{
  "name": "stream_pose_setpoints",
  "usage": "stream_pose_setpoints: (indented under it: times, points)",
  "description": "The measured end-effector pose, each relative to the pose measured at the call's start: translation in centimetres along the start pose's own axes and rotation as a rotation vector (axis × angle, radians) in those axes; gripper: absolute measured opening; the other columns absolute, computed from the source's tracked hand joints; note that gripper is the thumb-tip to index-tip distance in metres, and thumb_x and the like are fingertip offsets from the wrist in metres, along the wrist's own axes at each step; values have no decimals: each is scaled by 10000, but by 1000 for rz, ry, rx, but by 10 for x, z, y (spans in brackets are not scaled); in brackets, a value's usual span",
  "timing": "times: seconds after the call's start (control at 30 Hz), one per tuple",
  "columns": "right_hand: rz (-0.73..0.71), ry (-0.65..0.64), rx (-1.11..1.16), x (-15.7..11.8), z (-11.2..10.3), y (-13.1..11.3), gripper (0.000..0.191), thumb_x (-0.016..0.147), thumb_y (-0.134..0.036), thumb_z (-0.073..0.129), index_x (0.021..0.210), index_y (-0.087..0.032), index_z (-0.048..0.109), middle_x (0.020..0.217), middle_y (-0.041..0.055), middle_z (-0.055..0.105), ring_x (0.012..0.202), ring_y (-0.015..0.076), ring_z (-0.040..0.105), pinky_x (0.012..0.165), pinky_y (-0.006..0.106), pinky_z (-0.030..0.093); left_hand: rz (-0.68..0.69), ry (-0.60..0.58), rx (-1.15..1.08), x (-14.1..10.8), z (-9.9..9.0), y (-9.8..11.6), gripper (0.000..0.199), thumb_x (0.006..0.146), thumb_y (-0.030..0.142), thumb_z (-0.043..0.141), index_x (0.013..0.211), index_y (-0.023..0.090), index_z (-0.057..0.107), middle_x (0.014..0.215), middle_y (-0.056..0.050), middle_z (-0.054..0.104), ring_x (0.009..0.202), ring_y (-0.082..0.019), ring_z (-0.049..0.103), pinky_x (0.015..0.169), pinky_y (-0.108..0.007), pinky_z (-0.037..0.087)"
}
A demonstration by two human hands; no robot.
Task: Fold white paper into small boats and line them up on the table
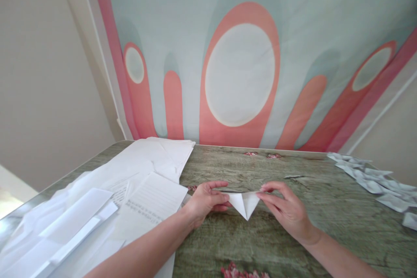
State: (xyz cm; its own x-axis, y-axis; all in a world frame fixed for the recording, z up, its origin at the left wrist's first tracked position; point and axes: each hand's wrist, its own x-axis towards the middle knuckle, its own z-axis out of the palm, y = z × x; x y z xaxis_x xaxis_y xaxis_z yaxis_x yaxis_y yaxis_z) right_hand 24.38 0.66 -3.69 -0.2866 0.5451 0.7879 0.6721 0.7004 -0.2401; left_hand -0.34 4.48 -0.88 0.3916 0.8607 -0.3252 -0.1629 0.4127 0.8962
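Observation:
A small folded white paper [244, 204] hangs between my two hands, its point facing down toward me and a crease running down its middle. My left hand [208, 202] pinches its left corner between thumb and fingers. At the right corner, the fingertips of my right hand [286, 210] are closed on the paper. Both hands are just above the wood-patterned table.
Loose white sheets [156, 200], some lined or printed, cover the table's left side. Several folded white paper pieces [371, 178] lie in rows at the right edge. The wood-patterned tabletop [228, 165] meets a patterned backdrop [189, 21] at the back.

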Motion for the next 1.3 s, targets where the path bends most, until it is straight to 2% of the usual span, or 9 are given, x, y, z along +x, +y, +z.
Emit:
stream_pose_setpoints:
  times: [0.17, 0.4, 0.5, 0.63, 0.87, 1.0, 1.13, 1.3]
  points:
    - [46, 26, 44, 3, 1, -1, 267, 838, -90, 533, 996, -263, 660, 977, 62, 535, 844, 153, 586, 705, 293, 530, 11, -27, -11, 1, 0, 1, 409, 636, 194, 785, 998, 92, 622, 897, -123, 707, 742, -183, 688, 557, -184, 540]
    - [89, 33, 72, 3, 2, -1, 232, 844, -123, 530, 969, -254, 675, 957, 66, 541, 822, 160, 590, 693, 286, 524, 78, -46, -12, 2, -2, 1, 376, 719, 268, 721, 1035, 115, 586, 968, -125, 690, 806, -187, 677, 610, -207, 529]
    - [121, 44, 93, 4, 2, -1, 214, 835, -120, 541, 943, -246, 677, 946, 66, 536, 815, 162, 586, 690, 286, 515, 189, -22, -1, 1, -1, 0, 348, 728, 279, 705, 1008, 164, 533, 981, -87, 670, 847, -196, 660, 635, -244, 526]
    - [182, 74, 133, 5, 3, 0, 191, 831, -132, 552, 933, -240, 673, 950, 63, 529, 781, 152, 587, 680, 280, 506, 423, -37, 71, 1, 2, -4, 294, 691, 253, 725, 870, 187, 501, 1091, -53, 586, 911, -197, 628, 663, -246, 505]
    - [247, 41, 161, 6, 4, -2, 138, 834, -181, 557, 887, -231, 675, 903, 53, 570, 795, 165, 610, 696, 281, 501, 664, 31, 377, 7, -2, -14, 149, 715, 172, 663, 863, 166, 666, 1023, -76, 582, 980, -201, 566, 733, -259, 493]
    - [225, -13, 184, 4, 5, -4, 145, 838, -165, 550, 897, -228, 666, 889, 47, 593, 805, 157, 610, 709, 268, 493, 695, 35, 510, 5, -2, -14, 182, 742, 128, 610, 881, 194, 707, 957, -63, 590, 898, -179, 581, 690, -247, 488]
    - [222, -30, 206, 1, 6, -5, 138, 837, -161, 560, 909, -227, 656, 899, 46, 614, 809, 150, 615, 712, 253, 491, 761, 58, 633, 3, -2, -13, 222, 730, 73, 587, 822, 215, 730, 865, -32, 590, 819, -146, 576, 746, -248, 448]
    - [251, -53, 232, 0, 7, -6, 113, 833, -184, 578, 907, -224, 654, 907, 42, 636, 814, 154, 622, 726, 248, 494, 750, 75, 676, 4, -2, -13, 191, 753, 108, 594, 821, 222, 730, 838, -23, 590, 783, -139, 570, 731, -240, 434]
